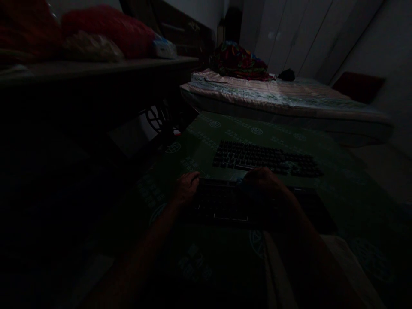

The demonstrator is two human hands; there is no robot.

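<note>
A dark keyboard body point(219, 201) lies flat on the green sheet, with its keycaps off as far as the dim light shows. My left hand point(187, 187) is closed round its upper left corner. Over the middle of the keyboard, my right hand point(262, 180) is bunched round a bluish cloth point(251, 191) that touches the top edge. Behind the keyboard, loose black keycaps point(254, 156) are laid out in rows like a full key layout. My right forearm hides part of the keyboard's right half.
A printed green sheet point(193, 253) covers the work surface. Pale cloth point(344, 253) lies near my right forearm. A bed point(289, 96) stands beyond. On the left, a shelf point(128, 66) holds red bags point(109, 30). The room is very dark.
</note>
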